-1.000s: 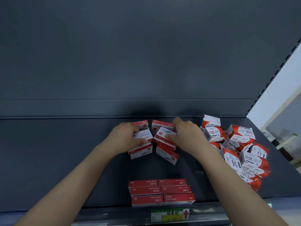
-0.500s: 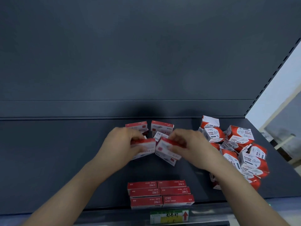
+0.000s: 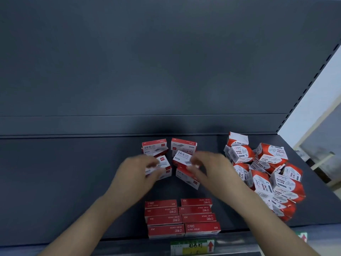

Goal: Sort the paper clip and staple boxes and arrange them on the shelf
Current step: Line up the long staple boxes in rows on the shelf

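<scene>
Flat red-and-white staple boxes lie loose mid-shelf. My left hand (image 3: 135,175) grips one staple box (image 3: 163,166) by its left end. My right hand (image 3: 210,168) pinches another staple box (image 3: 182,157) that shows its white "24/6" face; both hands are motion-blurred. A third staple box (image 3: 188,179) lies tilted below it, and two more (image 3: 154,146) (image 3: 183,144) sit behind. A neat block of staple boxes (image 3: 181,218) in two columns stands at the shelf's front edge. Paper clip boxes (image 3: 267,174), white with red, lie heaped on the right.
The dark grey shelf (image 3: 64,182) stretches bare to the left of the boxes, with a dark back panel above. A green and yellow price label (image 3: 191,246) sits on the front rail. Past the shelf's right end a pale wall and frame show.
Both hands closed on staple boxes in the loose pile and lifted them slightly toward me. The box in my right hand has turned and now shows its white face.
</scene>
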Tool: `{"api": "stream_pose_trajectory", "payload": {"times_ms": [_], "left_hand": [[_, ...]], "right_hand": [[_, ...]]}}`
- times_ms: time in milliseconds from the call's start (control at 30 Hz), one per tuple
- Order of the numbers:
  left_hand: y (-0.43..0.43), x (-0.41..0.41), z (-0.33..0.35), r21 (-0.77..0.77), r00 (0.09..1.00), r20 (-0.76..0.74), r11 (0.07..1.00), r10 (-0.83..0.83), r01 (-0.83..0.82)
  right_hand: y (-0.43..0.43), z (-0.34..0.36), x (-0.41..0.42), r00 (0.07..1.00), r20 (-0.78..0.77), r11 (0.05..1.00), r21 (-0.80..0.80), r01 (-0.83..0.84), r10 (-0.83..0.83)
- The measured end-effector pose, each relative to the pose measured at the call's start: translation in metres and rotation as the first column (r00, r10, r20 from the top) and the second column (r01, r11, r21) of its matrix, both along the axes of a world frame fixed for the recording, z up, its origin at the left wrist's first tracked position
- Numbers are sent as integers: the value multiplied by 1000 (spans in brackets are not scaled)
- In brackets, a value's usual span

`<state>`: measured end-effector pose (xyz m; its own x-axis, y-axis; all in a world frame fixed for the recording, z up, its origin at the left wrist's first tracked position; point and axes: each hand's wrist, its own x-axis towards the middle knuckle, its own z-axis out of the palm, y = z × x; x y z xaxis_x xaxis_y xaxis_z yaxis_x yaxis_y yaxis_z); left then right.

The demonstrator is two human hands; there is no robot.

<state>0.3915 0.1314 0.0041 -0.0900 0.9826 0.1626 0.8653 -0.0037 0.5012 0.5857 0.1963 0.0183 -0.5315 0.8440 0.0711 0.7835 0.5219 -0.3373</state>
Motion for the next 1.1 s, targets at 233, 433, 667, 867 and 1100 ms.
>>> {"api": "stream_pose_trajectory", "payload": {"times_ms": [233, 433, 667, 867, 1100], "left_hand": [[40, -14, -10, -280, 987, -147, 960, -58, 15], [40, -7, -10, -172, 996, -93, 985, 14, -30], [17, 1, -4, -44, 998, 29, 998, 54, -53], [-17, 12, -3, -154, 995, 21, 983, -101, 103], [-19, 11, -11, -192, 990, -43, 974, -131, 120]], "right_hand": [[31, -15, -25, 975, 218, 999, 41, 34, -42], [33, -17, -24, 992, 104, 998, 29, 62, -65], [15, -14, -6, 998, -49, 999, -42, 29, -31], [-18, -5, 15, 991, 9, 977, -171, -127, 130], [-16, -9, 17, 999, 30, 999, -16, -32, 32]]}}
